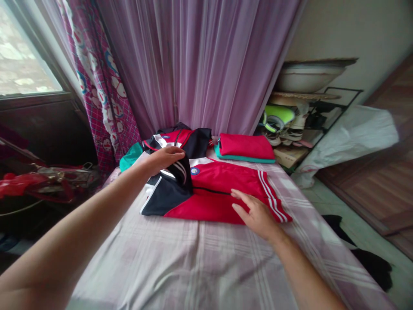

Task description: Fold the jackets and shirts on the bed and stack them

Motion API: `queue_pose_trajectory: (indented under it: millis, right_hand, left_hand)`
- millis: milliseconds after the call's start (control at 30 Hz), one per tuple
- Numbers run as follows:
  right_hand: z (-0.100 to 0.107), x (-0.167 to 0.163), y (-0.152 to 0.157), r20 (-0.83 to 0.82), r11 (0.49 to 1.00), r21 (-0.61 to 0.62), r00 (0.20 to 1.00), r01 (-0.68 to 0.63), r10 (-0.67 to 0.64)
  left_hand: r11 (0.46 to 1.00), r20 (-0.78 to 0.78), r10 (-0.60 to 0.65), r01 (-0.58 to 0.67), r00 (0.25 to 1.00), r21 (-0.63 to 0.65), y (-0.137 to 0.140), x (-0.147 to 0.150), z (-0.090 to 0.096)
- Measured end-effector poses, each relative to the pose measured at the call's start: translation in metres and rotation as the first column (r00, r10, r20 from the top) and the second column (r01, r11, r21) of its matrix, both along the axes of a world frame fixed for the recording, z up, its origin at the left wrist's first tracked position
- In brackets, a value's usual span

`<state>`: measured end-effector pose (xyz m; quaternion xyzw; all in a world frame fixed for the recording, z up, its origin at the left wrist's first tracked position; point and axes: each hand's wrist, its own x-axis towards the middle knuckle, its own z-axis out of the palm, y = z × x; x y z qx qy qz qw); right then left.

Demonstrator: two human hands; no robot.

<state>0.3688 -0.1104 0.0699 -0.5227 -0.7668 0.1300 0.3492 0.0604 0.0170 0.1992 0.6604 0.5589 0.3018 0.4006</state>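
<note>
A red and navy zip jacket with white stripes along its hem lies flat before me, its sides folded in. At its collar end my left hand is closed on the navy, white-striped collar, which stands up from the cloth. My right hand hovers over or rests lightly on the red front near the zip, fingers apart and holding nothing; contact is hard to tell. Behind the jacket lies another red, navy and white garment, loosely spread. To its right sits a folded red garment on top of a folded teal one.
A plaid sheet covers the bed. Teal cloth lies at the far left, near the patterned curtain. Purple curtains hang behind. On the right stand a rack with shoes, a basin and a white plastic bag.
</note>
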Motion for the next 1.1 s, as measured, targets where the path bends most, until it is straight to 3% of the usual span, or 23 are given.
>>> queue_pose_trajectory:
  millis: [133,233,300,400,500,600,667,800,900,967,1100]
  right_hand:
    - [0.003,-0.02,-0.004,-0.325,0.987,-0.14,0.945,-0.081,0.032]
    - [-0.001,-0.03,0.006,-0.488,0.981,-0.191,0.869,-0.02,-0.077]
    - [-0.003,-0.034,0.02,-0.52,0.968,-0.233,0.83,0.093,-0.204]
    - [-0.001,-0.036,0.043,-0.432,0.919,-0.322,0.828,0.227,-0.356]
    - [0.008,-0.035,0.063,-0.371,0.877,-0.41,0.833,0.25,-0.411]
    - [0.019,-0.035,0.079,-0.516,0.87,-0.45,0.736,0.203,-0.439]
    - [0.025,-0.035,0.087,-0.63,0.864,-0.479,0.625,0.154,-0.461]
    - [0.035,-0.034,0.103,-0.756,0.858,-0.513,0.456,0.033,-0.47]
    - [0.041,-0.034,0.123,-0.824,0.886,-0.46,0.394,-0.05,-0.406]
    - [0.044,-0.033,0.138,-0.823,0.901,-0.431,0.432,-0.051,-0.369]
    - [0.03,-0.033,0.149,-0.6,0.881,-0.438,0.671,0.18,-0.436]
  left_hand:
    - [0.993,0.179,-0.027,0.048,0.983,-0.112,-0.008,0.066,-0.015]
    - [0.968,0.296,-0.077,0.142,0.952,-0.205,-0.015,0.1,-0.03]
    - [0.954,0.326,-0.125,0.204,0.937,-0.221,-0.016,0.112,-0.04]
    - [0.947,0.343,-0.195,0.268,0.919,-0.179,-0.009,0.112,-0.053]
    - [0.964,0.202,-0.253,0.265,0.946,-0.031,0.001,0.089,-0.067]
    - [0.935,-0.193,-0.22,0.263,0.956,0.237,-0.002,0.045,-0.085]
    - [0.885,-0.484,-0.114,0.31,0.867,0.348,-0.012,0.011,-0.1]
    - [0.921,-0.746,0.039,0.265,0.665,0.285,-0.035,-0.052,-0.129]
    - [0.965,-0.756,0.112,0.11,0.645,0.237,-0.039,-0.08,-0.138]
    - [0.976,-0.735,0.155,0.011,0.66,0.216,-0.035,-0.089,-0.138]
    - [0.969,-0.666,0.245,-0.17,0.704,0.177,-0.023,-0.093,-0.135]
